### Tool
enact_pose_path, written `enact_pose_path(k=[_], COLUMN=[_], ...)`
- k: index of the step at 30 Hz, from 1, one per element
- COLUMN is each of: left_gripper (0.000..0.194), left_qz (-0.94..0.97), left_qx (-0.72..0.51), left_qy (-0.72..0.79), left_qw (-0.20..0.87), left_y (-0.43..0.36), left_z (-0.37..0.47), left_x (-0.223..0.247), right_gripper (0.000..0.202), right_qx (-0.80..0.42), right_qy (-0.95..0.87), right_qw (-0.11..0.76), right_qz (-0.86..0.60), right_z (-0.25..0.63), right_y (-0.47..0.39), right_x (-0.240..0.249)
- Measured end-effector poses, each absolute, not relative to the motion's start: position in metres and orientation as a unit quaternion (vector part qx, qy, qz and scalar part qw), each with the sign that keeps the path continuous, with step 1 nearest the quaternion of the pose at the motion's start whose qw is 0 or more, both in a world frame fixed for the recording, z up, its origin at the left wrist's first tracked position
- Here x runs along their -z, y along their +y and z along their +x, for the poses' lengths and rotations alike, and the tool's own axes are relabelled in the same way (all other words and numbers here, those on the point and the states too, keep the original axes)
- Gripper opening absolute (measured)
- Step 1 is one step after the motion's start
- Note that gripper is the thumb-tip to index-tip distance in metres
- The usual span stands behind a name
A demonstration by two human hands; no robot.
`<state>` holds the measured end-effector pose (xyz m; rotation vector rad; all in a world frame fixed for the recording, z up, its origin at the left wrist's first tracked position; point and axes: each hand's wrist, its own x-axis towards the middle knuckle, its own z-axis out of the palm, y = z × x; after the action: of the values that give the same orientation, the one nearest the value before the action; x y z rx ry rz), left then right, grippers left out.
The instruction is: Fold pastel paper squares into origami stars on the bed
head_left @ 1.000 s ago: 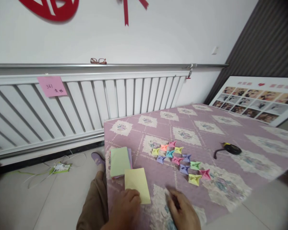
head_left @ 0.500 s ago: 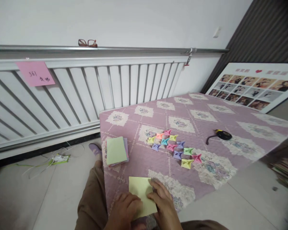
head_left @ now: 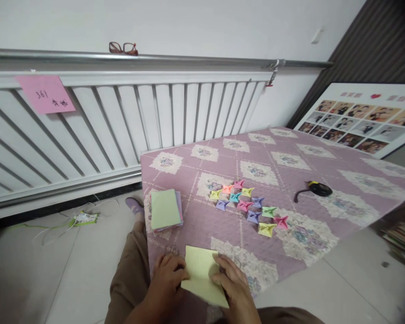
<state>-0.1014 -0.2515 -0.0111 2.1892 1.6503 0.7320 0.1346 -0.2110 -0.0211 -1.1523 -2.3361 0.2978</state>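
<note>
Square sheet of pale yellow paper [head_left: 202, 270] at the near edge of a table, between a person's two hands. The right hand [head_left: 234, 288] pinches its right side, thumb on top; the other fingertips are hidden behind the sheet. The left hand [head_left: 168, 272] is curled at the left side, thumb and forefinger at the edge; whether they pinch it cannot be told. The sheet's lower edge is blurred, and both forearms are cut off by the bottom of the view.

Just beyond, to the left, lies a stack of coloured paper [head_left: 164, 209], pale green on top, which mostly covers the sheets beneath. Further in, well apart from the hands, stand twelve small folded paper shapes [head_left: 245, 205] in pink, orange, yellow, teal, purple and green. Nothing stands between them and the sheet but mauve floral tablecloth [head_left: 202, 231]. To their right is a black-and-yellow object with a strap [head_left: 320, 189], too small to identify.

Behind the table, a white radiator [head_left: 178, 112] bears a pink note [head_left: 46, 93] reading 361, its second line hard to read; at far right, a photo board [head_left: 359, 123] is cut off
</note>
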Motion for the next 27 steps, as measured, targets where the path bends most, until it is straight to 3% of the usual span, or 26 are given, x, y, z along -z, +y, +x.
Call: enact_pose_path(k=[5, 10, 21, 27], left_gripper=[0.020, 0.007, 0.013, 0.014], left_qz=[0.741, 0.711, 0.673, 0.668], left_qx=[-0.266, -0.238, -0.199, -0.184], left_qy=[0.596, 0.644, 0.697, 0.706], left_qw=[0.158, 0.154, 0.149, 0.149], left_y=[-0.256, -0.254, -0.249, -0.245], left_z=[-0.100, -0.098, -0.093, -0.090], left_x=[0.014, 0.009, 0.004, -0.001], right_gripper=[0.007, 0.021, 0.018, 0.026], right_qx=[-0.092, -0.056, -0.035, -0.013], right_qy=[-0.865, -0.842, -0.798, -0.788], right_qw=[0.240, 0.251, 0.266, 0.262], right_qz=[-0.430, -0.474, -0.540, -0.557], right_z=[0.136, 0.134, 0.120, 0.118], right_y=[-0.216, -0.218, -0.216, -0.215], right_x=[0.017, 0.022, 0.027, 0.028])
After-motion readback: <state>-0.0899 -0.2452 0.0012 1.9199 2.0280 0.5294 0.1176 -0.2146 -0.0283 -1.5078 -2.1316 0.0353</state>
